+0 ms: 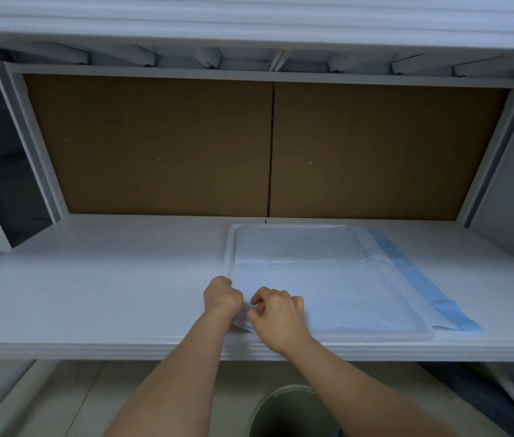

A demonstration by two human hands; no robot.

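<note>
A pale blue-white pad (318, 272) with a clear plastic border lies flat on the right half of a white shelf (91, 279). A darker blue strip (419, 279) runs along the pad's right side. At the pad's near left corner, my left hand (221, 298) has its fingers curled round the edge. My right hand (276, 313) sits just beside it and pinches the same corner, which is lifted slightly off the shelf. Both forearms reach in from below.
A brown cardboard back panel (154, 146) closes the shelf behind. White frame posts stand at left (28, 137) and right (495, 146). Another white shelf (249, 17) hangs overhead. A dark round bin (293, 411) stands on the floor under the front edge.
</note>
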